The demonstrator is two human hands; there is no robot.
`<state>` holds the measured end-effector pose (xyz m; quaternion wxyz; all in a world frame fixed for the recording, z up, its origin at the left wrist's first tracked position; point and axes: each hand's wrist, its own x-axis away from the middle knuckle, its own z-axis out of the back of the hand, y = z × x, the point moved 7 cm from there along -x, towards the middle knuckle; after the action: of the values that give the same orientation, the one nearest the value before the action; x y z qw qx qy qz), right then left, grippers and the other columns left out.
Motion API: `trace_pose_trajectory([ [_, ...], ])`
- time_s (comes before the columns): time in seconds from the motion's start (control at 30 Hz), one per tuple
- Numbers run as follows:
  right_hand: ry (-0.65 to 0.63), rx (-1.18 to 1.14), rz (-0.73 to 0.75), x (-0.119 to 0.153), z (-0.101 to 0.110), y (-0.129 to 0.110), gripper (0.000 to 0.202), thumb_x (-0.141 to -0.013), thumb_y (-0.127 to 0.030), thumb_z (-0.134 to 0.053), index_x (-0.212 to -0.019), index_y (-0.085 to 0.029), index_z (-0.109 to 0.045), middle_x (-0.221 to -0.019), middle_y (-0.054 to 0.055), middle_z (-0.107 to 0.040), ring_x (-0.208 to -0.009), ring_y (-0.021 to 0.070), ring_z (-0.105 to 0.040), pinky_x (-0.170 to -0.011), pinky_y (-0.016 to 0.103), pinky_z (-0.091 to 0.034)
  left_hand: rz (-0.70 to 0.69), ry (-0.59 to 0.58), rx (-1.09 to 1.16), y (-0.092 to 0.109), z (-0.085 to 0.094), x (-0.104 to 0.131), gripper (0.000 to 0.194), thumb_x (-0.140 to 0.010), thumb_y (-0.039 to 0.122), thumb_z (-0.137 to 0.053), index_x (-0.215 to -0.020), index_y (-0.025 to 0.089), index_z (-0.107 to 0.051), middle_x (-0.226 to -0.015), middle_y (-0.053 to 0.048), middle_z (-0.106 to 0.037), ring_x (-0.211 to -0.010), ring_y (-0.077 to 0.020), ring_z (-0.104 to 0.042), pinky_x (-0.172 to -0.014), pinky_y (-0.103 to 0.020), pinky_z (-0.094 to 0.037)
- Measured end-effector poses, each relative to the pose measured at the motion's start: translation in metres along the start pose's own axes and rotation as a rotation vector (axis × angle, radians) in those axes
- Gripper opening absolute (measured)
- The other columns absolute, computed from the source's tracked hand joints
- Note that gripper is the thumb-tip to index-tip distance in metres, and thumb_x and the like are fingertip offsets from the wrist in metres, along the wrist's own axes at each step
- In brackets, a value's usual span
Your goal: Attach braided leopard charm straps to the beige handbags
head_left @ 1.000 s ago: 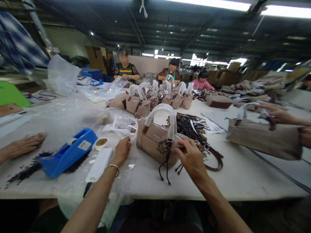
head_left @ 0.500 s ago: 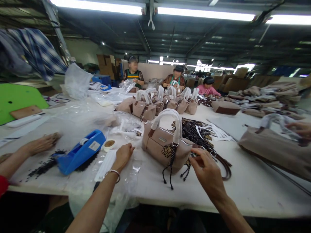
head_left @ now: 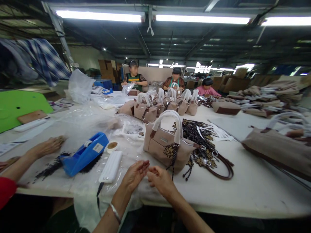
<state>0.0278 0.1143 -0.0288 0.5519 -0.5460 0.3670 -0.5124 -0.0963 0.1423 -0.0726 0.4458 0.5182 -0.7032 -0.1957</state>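
My left hand (head_left: 136, 174) is held palm inward above the table's front part, its fingers stretched out. Close against its fingertips is my right hand (head_left: 160, 181), with thumb and fingers curled together in a pinch; anything between them is too small to make out. Just behind both hands stands a beige handbag (head_left: 157, 145) with white-wrapped handles, a leopard-print charm (head_left: 168, 151) and black braided cords hanging from its front. A white power bank (head_left: 111, 166) with a black cable lies left of my left hand. Behind it sits a tape roll (head_left: 112, 146).
A blue tape dispenser (head_left: 85, 155) stands among small black pieces on plastic film. Right of the bag lie a pile of charms (head_left: 199, 136) and a brown strap (head_left: 229, 173). A co-worker's hand (head_left: 50, 147) is at left; another bag (head_left: 277, 145) is at right. Several finished-looking bags (head_left: 145, 111) stand behind.
My right hand has left the bag's right end and come in toward the middle. My left hand has moved right and opened from a closed shape, meeting it before the bag.
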Motion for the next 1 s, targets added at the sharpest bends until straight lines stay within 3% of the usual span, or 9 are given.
trace_pose_trajectory([
  [0.1,-0.063,-0.228,-0.158,-0.019,-0.02,0.015,0.037,-0.072,-0.045,-0.066,-0.092,-0.014,-0.063,-0.085,0.005,-0.069,-0.064,0.0166,-0.066,-0.045,0.022,-0.048,0.068,-0.013,0.152,-0.016,-0.008,0.001,0.005,-0.08,0.015,-0.067,-0.083,0.011,-0.066,-0.07,-0.005,-0.071,-0.055,-0.0149,-0.067,-0.049,-0.022,-0.051],
  [0.2,-0.026,-0.25,-0.188,-0.028,-0.024,0.019,0.036,-0.071,-0.049,-0.066,-0.079,-0.014,-0.059,-0.069,0.002,-0.066,-0.048,0.0102,-0.058,-0.038,0.018,-0.041,0.132,-0.014,0.218,-0.022,-0.014,-0.002,0.008,-0.081,0.018,-0.067,-0.083,0.01,-0.067,-0.06,-0.003,-0.066,-0.039,-0.0133,-0.058,-0.034,-0.019,-0.04],
  [0.27,-0.012,-0.229,-0.211,-0.029,-0.024,0.022,0.037,-0.074,-0.051,-0.063,-0.075,-0.015,-0.056,-0.062,0.0,-0.063,-0.041,0.0074,-0.052,-0.035,0.017,-0.036,0.154,-0.005,0.264,-0.02,-0.014,-0.006,0.007,-0.083,0.016,-0.063,-0.08,0.01,-0.066,-0.063,-0.006,-0.068,-0.044,-0.0153,-0.062,-0.036,-0.021,-0.044],
  [0.4,-0.039,-0.191,-0.314,-0.016,-0.028,0.035,0.034,-0.082,-0.049,-0.054,-0.076,-0.016,-0.054,-0.052,-0.001,-0.06,-0.033,0.0077,-0.048,-0.032,0.016,-0.031,0.128,0.041,0.38,-0.002,-0.008,-0.026,0.019,-0.089,0.005,-0.05,-0.074,0.012,-0.06,-0.068,-0.006,-0.069,-0.06,-0.0149,-0.069,-0.06,-0.026,-0.059],
  [0.63,-0.1,-0.183,-0.417,0.029,-0.03,0.045,0.025,-0.086,-0.034,-0.042,-0.076,-0.015,-0.054,-0.049,-0.002,-0.058,-0.029,0.0071,-0.045,-0.028,0.015,-0.025,0.02,0.176,0.408,0.037,0.001,-0.07,0.028,-0.087,-0.004,-0.043,-0.068,0.014,-0.052,-0.053,0.001,-0.057,-0.043,-0.0082,-0.057,-0.043,-0.015,-0.05],
  [0.8,-0.074,-0.139,-0.337,0.047,-0.014,0.04,0.025,-0.082,-0.038,-0.045,-0.079,-0.016,-0.055,-0.051,-0.003,-0.059,-0.031,0.0071,-0.047,-0.029,0.014,-0.027,-0.155,0.18,0.284,0.055,0.003,-0.046,0.017,-0.09,0.008,-0.05,-0.078,0.014,-0.059,-0.068,-0.002,-0.065,-0.059,-0.0099,-0.064,-0.056,-0.017,-0.053],
  [0.87,-0.065,-0.071,-0.267,0.054,0.002,0.037,0.027,-0.081,-0.04,-0.046,-0.08,-0.016,-0.057,-0.052,-0.003,-0.059,-0.032,0.0072,-0.047,-0.029,0.014,-0.027,-0.251,0.078,0.135,0.057,-0.002,-0.019,0.007,-0.088,0.02,-0.059,-0.089,0.015,-0.065,-0.087,-0.005,-0.07,-0.079,-0.0144,-0.068,-0.068,-0.022,-0.054],
  [0.93,-0.055,0.015,-0.218,0.063,0.022,0.036,0.029,-0.082,-0.042,-0.046,-0.079,-0.016,-0.059,-0.052,-0.003,-0.059,-0.032,0.007,-0.046,-0.029,0.014,-0.027,-0.35,-0.21,-0.277,0.05,-0.026,0.014,0.018,-0.088,0.031,-0.06,-0.095,0.016,-0.068,-0.098,-0.007,-0.07,-0.096,-0.0176,-0.065,-0.081,-0.024,-0.052],
  [1.0,-0.024,0.085,-0.186,0.073,0.047,0.035,0.031,-0.084,-0.043,-0.046,-0.079,-0.016,-0.06,-0.053,-0.003,-0.059,-0.034,0.0071,-0.047,-0.03,0.014,-0.028,-0.251,-0.512,-0.668,0.019,-0.048,0.046,0.021,-0.087,0.034,-0.059,-0.096,0.017,-0.068,-0.094,-0.005,-0.069,-0.09,-0.0173,-0.063,-0.078,-0.024,-0.05],
])
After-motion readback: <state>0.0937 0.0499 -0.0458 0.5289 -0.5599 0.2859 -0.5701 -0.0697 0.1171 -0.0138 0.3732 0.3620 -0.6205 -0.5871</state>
